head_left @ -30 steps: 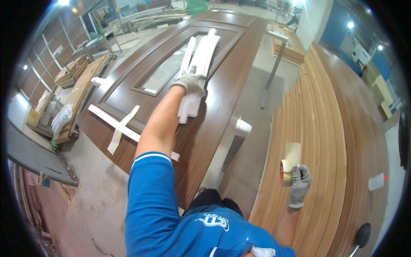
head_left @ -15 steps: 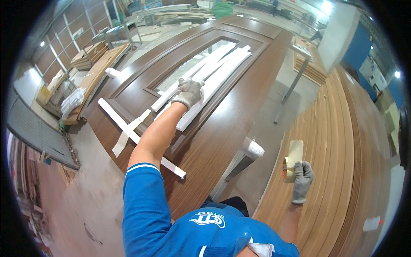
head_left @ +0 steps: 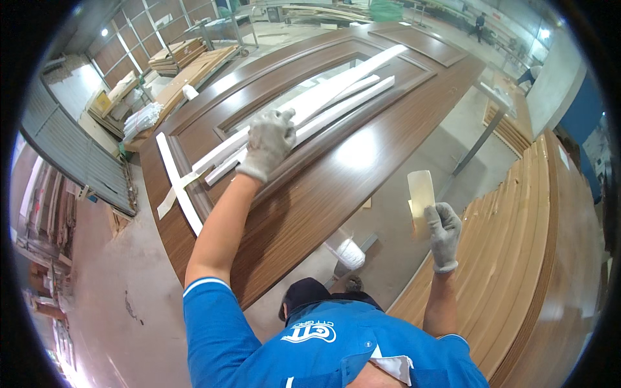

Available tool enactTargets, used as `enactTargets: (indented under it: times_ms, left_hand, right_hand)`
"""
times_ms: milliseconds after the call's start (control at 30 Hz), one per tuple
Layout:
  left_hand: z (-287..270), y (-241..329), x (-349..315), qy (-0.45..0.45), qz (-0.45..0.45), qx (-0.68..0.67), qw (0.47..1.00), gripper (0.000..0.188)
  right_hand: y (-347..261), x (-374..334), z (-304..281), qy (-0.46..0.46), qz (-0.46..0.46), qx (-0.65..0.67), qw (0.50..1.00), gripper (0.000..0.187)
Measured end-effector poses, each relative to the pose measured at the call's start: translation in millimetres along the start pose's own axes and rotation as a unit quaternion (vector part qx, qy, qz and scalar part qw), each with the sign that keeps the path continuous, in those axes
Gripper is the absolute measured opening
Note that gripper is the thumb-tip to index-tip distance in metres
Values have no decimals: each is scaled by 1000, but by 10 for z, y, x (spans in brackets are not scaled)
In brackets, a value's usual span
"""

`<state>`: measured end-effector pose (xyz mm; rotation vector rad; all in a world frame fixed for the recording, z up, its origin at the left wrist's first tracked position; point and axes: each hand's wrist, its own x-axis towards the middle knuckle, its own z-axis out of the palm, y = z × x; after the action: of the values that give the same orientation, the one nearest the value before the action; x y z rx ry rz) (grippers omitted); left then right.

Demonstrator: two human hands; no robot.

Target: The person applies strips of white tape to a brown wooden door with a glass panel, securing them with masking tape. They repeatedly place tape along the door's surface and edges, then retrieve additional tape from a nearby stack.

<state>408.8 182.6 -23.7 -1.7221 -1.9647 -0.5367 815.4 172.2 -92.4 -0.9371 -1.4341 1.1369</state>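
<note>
My left hand [head_left: 268, 143], in a grey work glove, is closed on a long white strip [head_left: 352, 77] that slants up to the far right over a brown panelled door [head_left: 323, 200]. More white strips [head_left: 362, 99] lie below it across the door's framed opening. In my gloved right hand [head_left: 444, 236] is a roll of cream tape [head_left: 422, 194], with a wide length of it standing up past the fingers; the hand mostly hides the roll. Near the door's left end, a white strip [head_left: 173, 171] lies crosswise with a piece of tape [head_left: 168, 204] over it.
A stack of brown panels [head_left: 498, 258] stands close on my right. White wrapping covers a support end [head_left: 350, 254] beside the door's near edge. A metal stand [head_left: 482, 132] holds the far side. At the back left are stacked boards [head_left: 197, 71] and a rack.
My left hand has taken hold of a white strip and swung it over the others. My right hand has come up closer to the door with the tape. The view has shifted.
</note>
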Motion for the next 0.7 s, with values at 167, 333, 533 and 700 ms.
enactTargets:
  times_ms: [167,333,533,700]
  left_hand:
    - [93,635,-269,-120,71,-73,988,19]
    - [153,581,-529,-173,37,-11,984,16]
    - [-222,274,-767,-123,53,-36,990,21]
    - [-69,95,-565,-134,35,-60,989,17]
  right_hand:
    - [86,81,-168,-6,-17,-28,999,15]
    - [228,51,-241,-6,-4,-18,1000,16]
    - [170,30,-73,-42,44,-30,998,16]
    - [64,79,245,-94,44,5,995,16]
